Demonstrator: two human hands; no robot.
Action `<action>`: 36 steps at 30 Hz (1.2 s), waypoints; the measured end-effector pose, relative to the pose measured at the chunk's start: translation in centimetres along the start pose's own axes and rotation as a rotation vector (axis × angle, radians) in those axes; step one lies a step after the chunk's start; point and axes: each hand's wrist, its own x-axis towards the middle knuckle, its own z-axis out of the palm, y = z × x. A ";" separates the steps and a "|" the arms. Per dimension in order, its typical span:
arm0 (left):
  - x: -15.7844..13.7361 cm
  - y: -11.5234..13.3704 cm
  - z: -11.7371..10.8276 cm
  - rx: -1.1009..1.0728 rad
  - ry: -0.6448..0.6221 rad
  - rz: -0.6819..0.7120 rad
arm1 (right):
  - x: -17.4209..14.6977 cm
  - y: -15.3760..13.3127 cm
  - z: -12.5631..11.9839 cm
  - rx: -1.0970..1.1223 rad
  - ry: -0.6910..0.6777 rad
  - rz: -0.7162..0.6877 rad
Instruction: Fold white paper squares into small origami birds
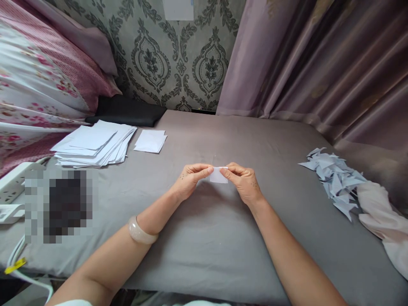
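At the far left, a white power strip (12,185) lies on the grey sheet (191,246), and a white cable (32,278) with a yellow tag (15,265) runs below it. Between the strip and the left forearm sits a dark item (66,204) (masked by pixelation, identity cannot be told). Floral fabric (28,85) hangs behind, close to a large stack of white paper (92,144) with sheets lying askew; a black flat item (130,111) rests beyond that stack. Just to its right lies a smaller stack of white squares (149,141).

At centre, the left hand (191,180), with a pale bangle (140,231) on its forearm, pinches the upper left of a small white paper (219,176) between thumb and fingers. The right hand (244,180) pinches its upper right. Both thumbs partly cover the paper.

On the far right, a heap of pointed paper pieces (334,174) lies against a pale cloth (379,208), below a purple curtain (302,63).
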 end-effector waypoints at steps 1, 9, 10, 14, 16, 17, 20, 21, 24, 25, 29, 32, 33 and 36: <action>0.0 0.0 0.0 0.003 0.003 0.000 | 0.0 0.0 0.0 0.001 0.003 -0.002; -0.1 -0.1 1.0 0.051 0.011 -0.023 | 0.1 0.6 0.4 0.099 0.059 0.018; -0.2 -0.1 1.2 0.059 0.006 -0.041 | 0.1 0.7 0.6 0.104 0.053 0.021; -0.2 -0.1 1.5 0.113 0.048 -0.042 | 0.0 1.0 1.0 0.139 0.033 0.051; -0.2 -0.1 1.3 0.140 0.059 -0.030 | 0.1 1.1 0.9 0.165 0.032 0.088; -0.2 -0.1 1.2 0.155 0.055 -0.025 | 0.1 1.1 0.8 0.176 0.028 0.106; 0.0 -0.4 0.7 0.184 0.031 -0.005 | 0.3 1.3 0.6 0.202 0.008 0.150; 0.1 -0.4 0.6 0.187 0.024 0.000 | 0.3 1.4 0.5 0.210 0.006 0.162; 0.1 -0.6 0.4 0.188 0.017 -0.005 | 0.4 1.5 0.3 0.242 0.011 0.206; 0.1 -0.5 0.5 0.195 0.022 -0.006 | 0.5 1.5 0.3 0.253 0.017 0.219; -0.2 -0.2 1.0 0.255 0.006 -0.064 | 0.5 1.5 0.4 0.276 0.047 0.242; -0.3 -0.1 1.2 0.249 -0.057 -0.137 | 0.6 1.6 0.4 0.280 0.064 0.266; -0.3 -0.2 1.1 0.260 -0.062 -0.153 | 0.6 1.7 0.4 0.279 0.077 0.277; -0.1 -0.3 0.6 0.340 -0.072 -0.215 | 0.8 1.8 0.3 0.262 0.120 0.300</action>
